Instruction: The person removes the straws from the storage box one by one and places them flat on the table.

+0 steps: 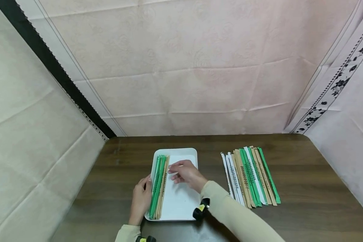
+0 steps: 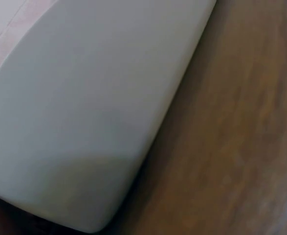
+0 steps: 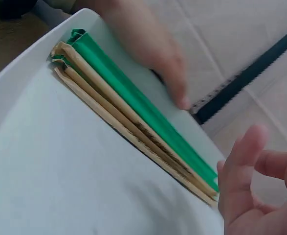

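Observation:
A white tray (image 1: pixel 184 208) holds slim green paper-wrapped sticks (image 1: pixel 156 188) and tan ones (image 1: pixel 162 191), lying lengthwise along its left side. My left hand (image 1: pixel 141 198) grips the tray's left rim, its thumb at the edge beside the green sticks. Over the tray, just right of the tan sticks, is my right hand (image 1: pixel 189 175), fingers loosely bent around nothing. In the right wrist view, that right hand (image 3: pixel 260 196) is by the far ends of the sticks, and whether it touches them is unclear. The left wrist view shows mostly the tray's white outer side (image 2: pixel 94 98).
To the right of the tray, a row of white, tan and green wrapped sticks (image 1: pixel 249 178) lies on the brown wooden table (image 1: pixel 308 188), several with printed lettering. Pale cloth (image 1: pixel 199 84) hangs behind the table and at both sides.

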Tool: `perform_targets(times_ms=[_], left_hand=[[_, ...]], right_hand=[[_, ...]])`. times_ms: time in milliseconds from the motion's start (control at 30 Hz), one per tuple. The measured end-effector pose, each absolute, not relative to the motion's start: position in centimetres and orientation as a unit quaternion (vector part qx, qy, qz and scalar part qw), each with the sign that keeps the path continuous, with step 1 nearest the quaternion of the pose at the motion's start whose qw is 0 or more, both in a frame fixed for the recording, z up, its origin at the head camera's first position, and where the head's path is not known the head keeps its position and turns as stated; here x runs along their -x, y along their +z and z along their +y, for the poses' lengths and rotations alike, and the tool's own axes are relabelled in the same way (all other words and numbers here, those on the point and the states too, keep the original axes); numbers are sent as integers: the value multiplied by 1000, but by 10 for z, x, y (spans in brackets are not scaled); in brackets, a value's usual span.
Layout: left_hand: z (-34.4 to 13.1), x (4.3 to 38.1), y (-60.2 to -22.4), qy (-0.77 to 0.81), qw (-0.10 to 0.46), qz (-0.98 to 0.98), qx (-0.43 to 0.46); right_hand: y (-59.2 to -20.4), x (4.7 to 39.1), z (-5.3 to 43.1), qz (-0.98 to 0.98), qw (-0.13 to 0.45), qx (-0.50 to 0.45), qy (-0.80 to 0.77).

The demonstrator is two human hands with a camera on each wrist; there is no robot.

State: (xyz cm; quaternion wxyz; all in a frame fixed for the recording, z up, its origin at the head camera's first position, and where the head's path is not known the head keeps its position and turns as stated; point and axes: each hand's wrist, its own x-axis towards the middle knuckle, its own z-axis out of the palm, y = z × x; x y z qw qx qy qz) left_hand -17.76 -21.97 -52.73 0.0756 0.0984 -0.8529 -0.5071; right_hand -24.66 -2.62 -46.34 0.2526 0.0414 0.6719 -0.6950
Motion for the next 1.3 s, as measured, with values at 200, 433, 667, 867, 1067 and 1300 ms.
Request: perform_targets(times_ms=[200,433,667,867,1067,1300], left_hand=[[-217,180,-524,-511,87,-851,-87],[-215,179,-528,-512,80,-850,-91],[-216,179,-530,-509,87,-852,-89],[-217,180,-531,-504,84,-855,-86],[-223,180,-528,-503,96,-855,-81],[-222,179,-531,-501,90,-857,-82]], right_hand=[[-477,248,-52,738,218,-34,-638],[-491,248,-59,791,171,-5,-588],[-492,250,-66,810,163,9,-563],[-491,251,-59,799,172,6,-577],[-489,255,-53,792,167,-12,-587],[-491,252,-62,834,152,10,-530]])
